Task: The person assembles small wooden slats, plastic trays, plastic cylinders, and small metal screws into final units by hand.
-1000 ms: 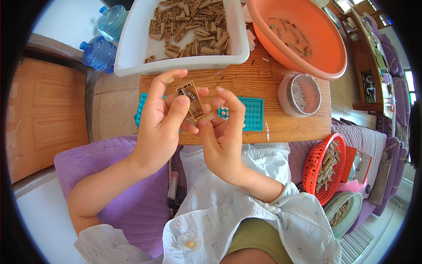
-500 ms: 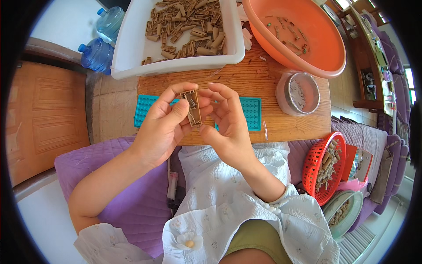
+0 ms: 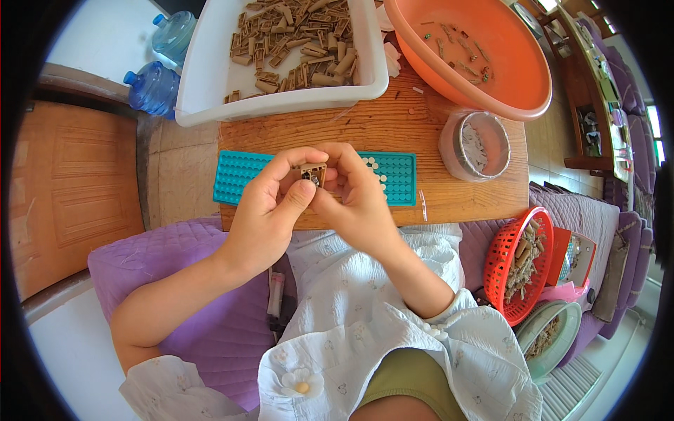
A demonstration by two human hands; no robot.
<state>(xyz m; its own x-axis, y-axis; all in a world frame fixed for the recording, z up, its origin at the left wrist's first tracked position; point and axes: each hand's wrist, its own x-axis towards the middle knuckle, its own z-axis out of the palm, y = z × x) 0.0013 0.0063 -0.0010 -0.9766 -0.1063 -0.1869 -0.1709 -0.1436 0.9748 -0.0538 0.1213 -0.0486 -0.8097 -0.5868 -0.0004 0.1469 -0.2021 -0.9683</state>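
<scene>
A small brown plastic casing (image 3: 313,173) is held up over the table's near edge, end tilted toward me, with small dark parts showing inside. My left hand (image 3: 265,203) grips it between thumb and fingers. My right hand (image 3: 359,205) closes on its other side, fingertips against it; the fingers hide much of the casing. Behind and below the hands lies a teal moulded tray (image 3: 239,179), its middle covered by them. Small white round pieces (image 3: 372,165) rest on its right part.
At the back, a white bin (image 3: 281,111) holds many brown casings beside an orange basin (image 3: 484,105) with small bits. A clear tub (image 3: 455,158) with white pieces stands at right. On the purple seat are a red basket (image 3: 497,274) and a pale green basin (image 3: 569,330).
The casing has been tipped from lengthwise to end-on and lowered slightly. My right hand has moved in from beside it and closed its fingers on it.
</scene>
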